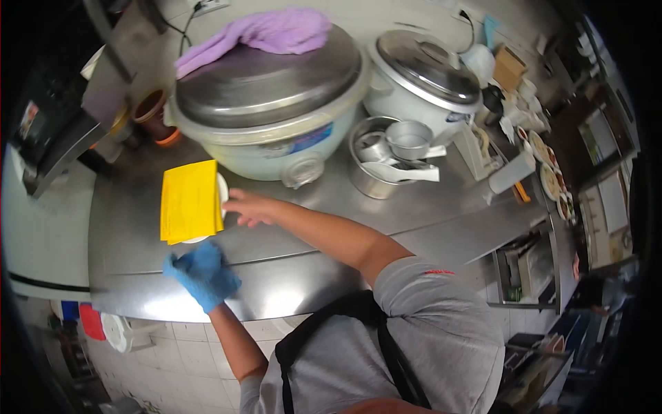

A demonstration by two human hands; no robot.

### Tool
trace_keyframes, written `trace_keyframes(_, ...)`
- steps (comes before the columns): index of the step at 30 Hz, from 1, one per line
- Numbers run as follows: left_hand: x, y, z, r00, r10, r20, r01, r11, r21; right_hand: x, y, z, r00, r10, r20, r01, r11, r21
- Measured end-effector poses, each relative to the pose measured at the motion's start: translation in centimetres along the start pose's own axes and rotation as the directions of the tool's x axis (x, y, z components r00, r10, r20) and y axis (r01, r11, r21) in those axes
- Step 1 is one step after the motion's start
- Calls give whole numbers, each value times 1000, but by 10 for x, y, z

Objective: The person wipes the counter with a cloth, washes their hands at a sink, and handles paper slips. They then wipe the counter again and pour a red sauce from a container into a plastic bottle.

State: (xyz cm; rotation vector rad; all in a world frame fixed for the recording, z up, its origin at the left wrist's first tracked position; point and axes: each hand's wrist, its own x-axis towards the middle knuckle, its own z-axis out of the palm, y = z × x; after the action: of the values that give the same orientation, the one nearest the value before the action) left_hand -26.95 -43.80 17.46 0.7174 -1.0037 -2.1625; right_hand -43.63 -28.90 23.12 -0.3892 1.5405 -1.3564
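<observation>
A blue cloth (207,270) is bunched over my left hand (211,302) at the counter's front edge and hides the fingers. My right hand (252,209) is bare and open, its fingers spread above the counter, just right of a white plate (223,192). Folded yellow cloth (189,201) lies over this plate and covers most of it. The blue cloth is just below the plate's near edge.
Behind the plate stands a large lidded cooker (269,90) with a purple towel (276,36) on top. A smaller cooker (420,76) and a metal pot (372,181) holding utensils are to its right. A brown container (150,114) stands at the left on the steel counter (303,238).
</observation>
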Motion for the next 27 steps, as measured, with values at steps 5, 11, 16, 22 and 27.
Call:
trace_keyframes(5,-22,-45,-21,857,512,-56,-58,204,977,-63,85,-35,940,9,341,-81,977,198)
trace_keyframes(11,-15,-94,-20,956,291,45,75,-386,919,-170,145,-69,966,6,259,-68,971,230)
trace_keyframes(16,-84,-135,82,957,20,290,-206,-657,725,-273,173,-125,994,-74,-78,81,993,91)
trace_keyframes(22,-172,-221,157,845,-55,532,-446,-622,643,-414,235,-216,729,-155,-666,143,987,-73)
trace_keyframes(27,-234,-284,203,798,-77,598,-516,-599,612,-520,313,-265,543,-133,-829,17,989,-147)
